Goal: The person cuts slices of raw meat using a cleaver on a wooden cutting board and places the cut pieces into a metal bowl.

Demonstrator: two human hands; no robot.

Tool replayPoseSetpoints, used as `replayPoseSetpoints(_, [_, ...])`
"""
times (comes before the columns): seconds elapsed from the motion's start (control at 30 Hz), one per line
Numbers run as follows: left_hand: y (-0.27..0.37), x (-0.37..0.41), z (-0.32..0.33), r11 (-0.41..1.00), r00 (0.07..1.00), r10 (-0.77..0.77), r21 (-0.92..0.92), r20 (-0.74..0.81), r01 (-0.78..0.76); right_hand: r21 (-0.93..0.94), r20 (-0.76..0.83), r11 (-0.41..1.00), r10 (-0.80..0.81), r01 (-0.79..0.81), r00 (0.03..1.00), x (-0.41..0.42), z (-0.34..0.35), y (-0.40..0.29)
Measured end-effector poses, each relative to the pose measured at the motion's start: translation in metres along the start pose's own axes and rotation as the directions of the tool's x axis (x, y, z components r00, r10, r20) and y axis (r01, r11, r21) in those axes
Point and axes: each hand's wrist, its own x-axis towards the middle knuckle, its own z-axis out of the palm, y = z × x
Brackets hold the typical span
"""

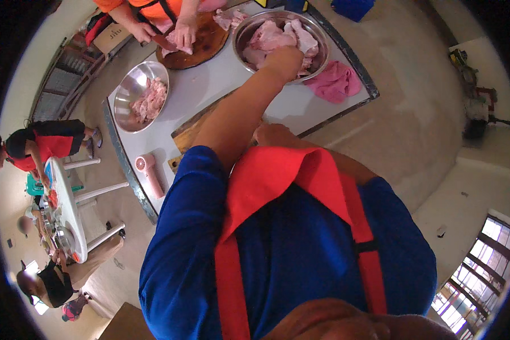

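My left hand (pixel 287 63) reaches into a stainless steel bowl (pixel 239 53), against raw chicken pieces (pixel 272 36) that include whole legs. Its fingers are hidden, so whether it grips a piece is unclear. My right hand (pixel 276 134) is low over the near side of a rectangular wooden cutting board (pixel 214 112), close to my red apron (pixel 272 168). The left forearm and apron cover part of that hand, and anything in it is hidden. Much of the board lies under my left arm. A crumpled pink cloth (pixel 335 83) rests beside the bowl.
Across the table (pixel 199 87), a co-worker's hands (pixel 185 34) cut chicken with a knife (pixel 163 42) on a round wooden board (pixel 208 44). A second steel bowl (pixel 123 100) holds small raw meat pieces. A pink handheld fan (pixel 151 174) lies at left. People work around a white table (pixel 78 229).
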Motion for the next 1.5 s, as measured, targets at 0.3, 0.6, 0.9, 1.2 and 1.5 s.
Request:
replayPoseSetpoints(0.3, [0.016,0.006,-0.012,0.976,0.999,0.033,0.217,-0.024,-0.027,0.131,-0.036,0.991,-0.035,0.04,0.999,0.012,0.012,0.017])
replayPoseSetpoints(0.6, [-0.019,-0.04,-0.021,0.973,0.959,0.064,-0.196,-0.275,-0.121,0.139,-0.024,0.99,0.0,0.003,1.0,0.01,0.003,0.022])
replayPoseSetpoints(0.9, [-0.111,-0.198,-0.027,0.745,0.71,-0.615,-0.547,-0.343,0.38,0.304,-0.252,0.953,0.083,-0.003,0.964,0.011,0.012,0.044])
replayPoseSetpoints(1.2, [-0.111,-0.251,0.056,0.7,0.685,-0.7,-0.385,-0.202,0.602,0.287,-0.316,0.954,0.013,0.083,0.949,0.022,0.011,0.029])
replayPoseSetpoints(1.5, [-0.074,-0.242,0.045,0.683,0.622,-0.728,-0.369,-0.288,0.63,0.312,-0.247,0.949,0.122,-0.04,0.961,0.016,0.011,0.01])
